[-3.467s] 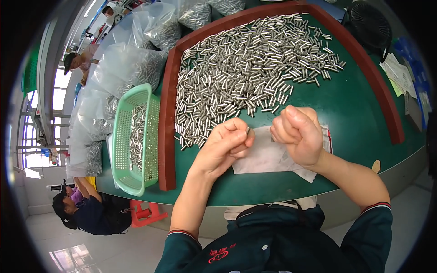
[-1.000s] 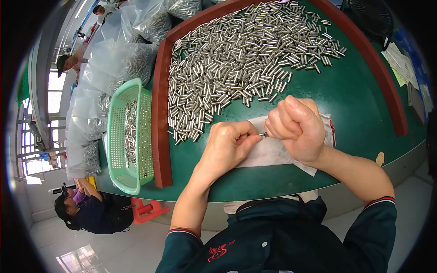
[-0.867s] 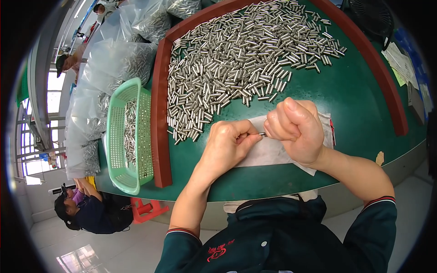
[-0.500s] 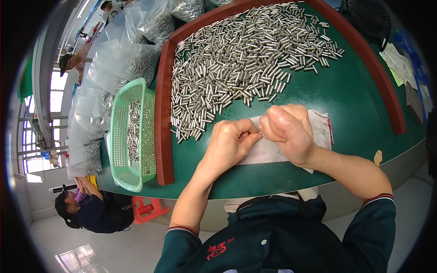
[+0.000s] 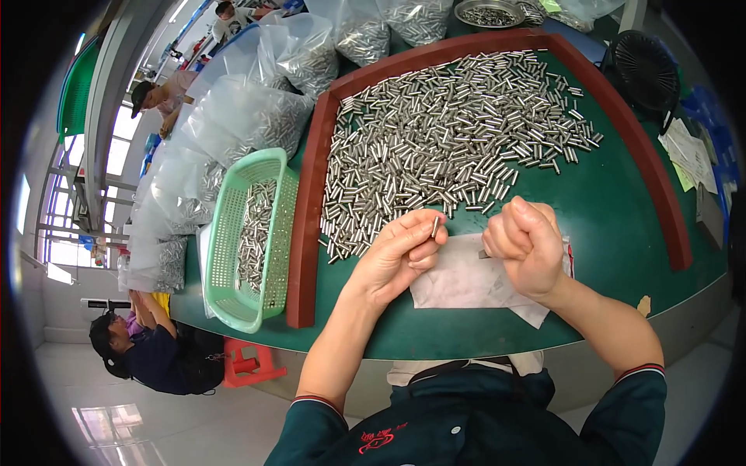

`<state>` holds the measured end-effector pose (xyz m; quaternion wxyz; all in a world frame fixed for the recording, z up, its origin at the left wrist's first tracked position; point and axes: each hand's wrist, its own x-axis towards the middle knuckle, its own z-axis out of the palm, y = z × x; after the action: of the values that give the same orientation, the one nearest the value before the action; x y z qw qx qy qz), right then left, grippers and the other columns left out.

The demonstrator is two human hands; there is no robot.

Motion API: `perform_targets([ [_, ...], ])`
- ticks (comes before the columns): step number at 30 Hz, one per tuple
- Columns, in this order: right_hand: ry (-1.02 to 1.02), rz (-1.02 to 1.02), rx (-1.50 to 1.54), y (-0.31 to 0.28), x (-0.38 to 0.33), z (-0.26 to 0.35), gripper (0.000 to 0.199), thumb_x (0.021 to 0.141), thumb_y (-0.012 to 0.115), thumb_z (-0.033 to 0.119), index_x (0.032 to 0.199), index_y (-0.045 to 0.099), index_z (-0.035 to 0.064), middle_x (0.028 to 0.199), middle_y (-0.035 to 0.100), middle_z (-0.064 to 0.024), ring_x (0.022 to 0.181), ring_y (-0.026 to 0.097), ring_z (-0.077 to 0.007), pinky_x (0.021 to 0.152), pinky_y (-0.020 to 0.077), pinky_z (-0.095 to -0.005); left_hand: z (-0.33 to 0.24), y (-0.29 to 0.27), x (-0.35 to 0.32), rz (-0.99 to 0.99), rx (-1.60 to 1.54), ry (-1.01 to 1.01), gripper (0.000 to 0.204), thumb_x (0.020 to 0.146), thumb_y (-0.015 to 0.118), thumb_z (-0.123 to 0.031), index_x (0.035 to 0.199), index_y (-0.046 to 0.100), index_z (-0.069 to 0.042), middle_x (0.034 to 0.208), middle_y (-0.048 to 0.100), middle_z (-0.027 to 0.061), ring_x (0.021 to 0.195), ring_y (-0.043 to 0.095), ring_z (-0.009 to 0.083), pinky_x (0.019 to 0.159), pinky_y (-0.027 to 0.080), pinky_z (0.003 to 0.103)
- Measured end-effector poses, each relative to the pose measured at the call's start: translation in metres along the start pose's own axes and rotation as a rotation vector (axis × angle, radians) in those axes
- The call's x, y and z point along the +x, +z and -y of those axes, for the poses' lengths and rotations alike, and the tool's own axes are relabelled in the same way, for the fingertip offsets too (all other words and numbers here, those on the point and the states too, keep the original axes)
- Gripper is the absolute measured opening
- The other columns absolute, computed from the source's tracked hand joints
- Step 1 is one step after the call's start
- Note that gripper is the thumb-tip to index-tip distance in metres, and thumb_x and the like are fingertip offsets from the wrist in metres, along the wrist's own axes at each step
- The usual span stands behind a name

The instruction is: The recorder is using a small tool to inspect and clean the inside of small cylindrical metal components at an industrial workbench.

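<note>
Hands over white cloth point(image 5: 466, 281) — left hand point(image 5: 396, 256) pinches metal pin point(image 5: 435, 226); right hand point(image 5: 527, 247) fisted.

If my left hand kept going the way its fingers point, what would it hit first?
Probably the right hand: the left hand, holding a small metal pin, points across at it. Depth is unclear.

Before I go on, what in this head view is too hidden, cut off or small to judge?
- Right hand: it is curled into a fist, so whatever it grips is hidden apart from a small dark tip.
- Pin in the left hand: too small to see its ends or surface.
- Green basket: its mesh wall hides how full it is.
- Plastic bags: glare blurs their contents.
- Tray: its far end is cut off by the top edge.
</note>
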<state>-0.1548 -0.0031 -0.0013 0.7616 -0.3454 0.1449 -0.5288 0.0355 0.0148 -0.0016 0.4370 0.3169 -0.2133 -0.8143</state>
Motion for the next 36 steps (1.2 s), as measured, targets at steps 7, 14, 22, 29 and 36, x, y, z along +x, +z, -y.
perform_targets([
  [7,-0.010,0.009,-0.025,0.001,0.002,0.000,0.043,0.088,0.037,0.020,0.048,0.024,0.0106,0.041,0.025,0.0023,0.040,0.018,-0.0070,0.041,0.0181,-0.0239,-0.004,0.002,0.000,-0.054,0.044,-0.013,0.022,0.087,0.049,-0.014,0.102,0.053,0.001,0.080,0.057,0.0054,0.050,0.032,0.0027,0.045,0.026,0.016],
  [14,0.005,0.009,-0.033,-0.001,0.002,0.000,0.043,0.088,0.036,0.020,0.048,0.024,0.0107,0.041,0.025,0.0024,0.040,0.017,-0.0071,0.041,0.0183,-0.0239,-0.010,-0.008,-0.003,-0.204,0.232,0.257,0.033,0.092,0.037,-0.030,0.078,0.051,-0.004,0.063,0.043,0.0013,0.050,0.031,0.0066,0.045,0.025,0.019],
  [22,0.011,0.006,-0.046,0.001,0.002,0.001,0.043,0.088,0.036,0.019,0.048,0.024,0.0109,0.041,0.024,0.0026,0.041,0.017,-0.0070,0.041,0.0182,-0.0236,-0.001,0.002,0.005,-0.692,1.654,0.630,0.009,0.069,0.065,-0.006,0.076,0.062,0.000,0.045,0.041,0.0005,0.042,0.036,0.0065,0.041,0.030,0.024],
  [29,0.016,-0.006,-0.064,0.000,0.001,0.002,0.043,0.088,0.036,0.018,0.048,0.024,0.0110,0.041,0.025,0.0029,0.041,0.018,-0.0069,0.041,0.0184,-0.0235,0.002,0.002,0.008,-0.640,1.774,0.642,0.005,0.069,0.063,-0.005,0.073,0.061,-0.001,0.045,0.042,0.0035,0.039,0.039,0.0112,0.041,0.032,0.026],
  [36,-0.035,0.029,-0.021,0.004,0.000,0.004,0.044,0.090,0.029,0.022,0.047,0.024,0.0128,0.039,0.023,0.0027,0.038,0.016,-0.0086,0.040,0.0188,-0.0253,0.018,0.028,-0.004,-0.244,1.572,0.397,0.007,0.069,0.063,-0.004,0.074,0.060,0.000,0.057,0.054,0.0109,0.046,0.050,0.0195,0.046,0.040,0.029],
])
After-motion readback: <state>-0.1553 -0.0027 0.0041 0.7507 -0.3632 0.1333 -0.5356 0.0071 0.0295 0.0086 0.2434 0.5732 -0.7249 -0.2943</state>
